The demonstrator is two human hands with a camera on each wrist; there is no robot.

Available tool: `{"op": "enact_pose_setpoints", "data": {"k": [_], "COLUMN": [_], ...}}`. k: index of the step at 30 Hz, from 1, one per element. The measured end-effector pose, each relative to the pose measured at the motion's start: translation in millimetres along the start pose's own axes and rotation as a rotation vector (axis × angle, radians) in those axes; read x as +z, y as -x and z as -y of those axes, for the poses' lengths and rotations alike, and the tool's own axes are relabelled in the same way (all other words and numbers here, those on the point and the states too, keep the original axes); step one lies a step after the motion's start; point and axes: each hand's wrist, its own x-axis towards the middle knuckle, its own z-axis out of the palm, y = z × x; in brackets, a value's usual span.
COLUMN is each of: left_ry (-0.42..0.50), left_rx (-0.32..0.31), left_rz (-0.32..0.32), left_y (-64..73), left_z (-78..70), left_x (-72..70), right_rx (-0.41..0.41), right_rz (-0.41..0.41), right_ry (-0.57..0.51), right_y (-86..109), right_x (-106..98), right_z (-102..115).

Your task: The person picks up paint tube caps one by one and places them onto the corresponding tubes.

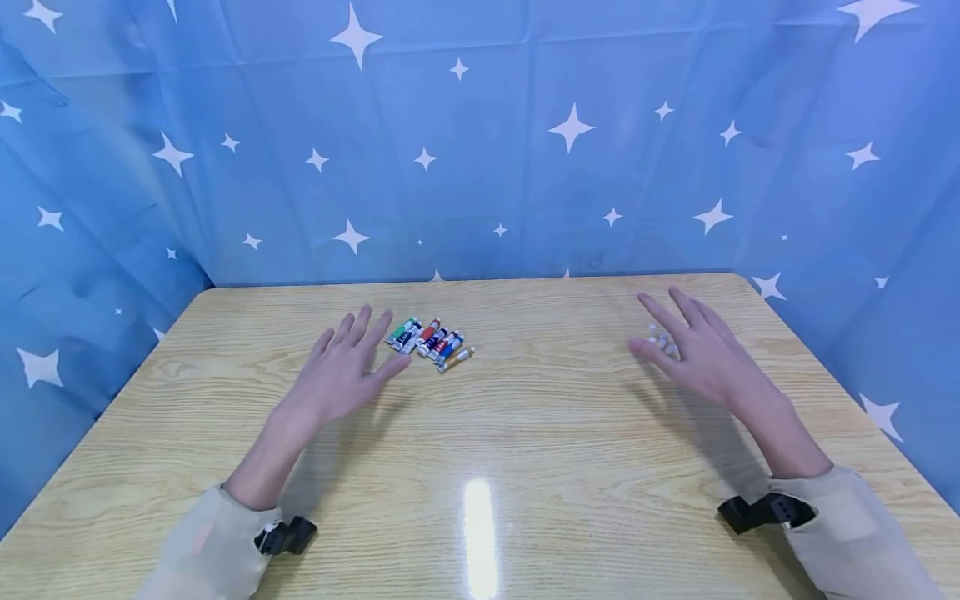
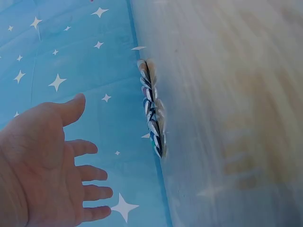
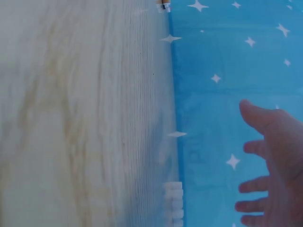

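The small paint tubes [image 1: 431, 340] lie on the far part of the table, left of its middle, side by side in a slanting cluster; green, red, dark and blue ones show, and a gold tube [image 1: 456, 360] lies at the end of the group nearest the person. They are too small to count surely. Just to their left, the left hand [image 1: 337, 375] hangs above the table, fingers long and parted, thumb stretched out toward the tubes, with nothing held; the left wrist view shows its palm apart from the group. Across the table, well apart from the tubes, small white pieces [image 1: 662, 341] lie partly hidden behind the right hand [image 1: 701, 354]; in the right wrist view they form a close row. That hand is likewise raised, its fingers extended and its thumb set wide of them, holding nothing. Both wrists leave pale sleeves [image 1: 847, 521], each with 1 black device [image 1: 772, 510] at the cuff. The table [image 1: 562, 417] has a light wood grain, and a bright reflection [image 1: 480, 533] runs along its near middle. Behind and beside it hangs a blue cloth [image 1: 480, 108] printed with white 4-pointed stars.
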Motion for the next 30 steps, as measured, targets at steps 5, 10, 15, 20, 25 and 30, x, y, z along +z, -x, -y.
{"op": "enact_pose_setpoints", "data": {"k": [5,10,15,20,25,30], "left_ry": [0.023,0.041,0.074,0.114,0.137,0.147], "left_rx": [0.026,0.064,0.093,0.106,0.112,0.132], "left_rz": [-0.015,-0.044,-0.057,-0.062,-0.06,-0.059], "left_y": [-3.0,-6.0,-9.9,-14.3,-18.3,-20.9], "left_z": [-4.7,-7.6,-8.8,-12.5,-18.5,-23.1], "left_x": [0.5,1.7,4.5,6.3,6.4,6.8], "right_rx": [0.015,0.021,0.036,0.05,0.046,0.04], "right_rz": [0.009,0.009,0.011,0.025,0.023,0.025], "right_ry": [-0.017,-0.035,-0.075,-0.095,-0.12,-0.151], "right_y": [-0.4,-1.1,-0.8,-0.4,-0.2,-0.2], "right_x": [0,1,1,1,1,1], "right_z": [-3,-6,-11,-14,-16,-20]}}
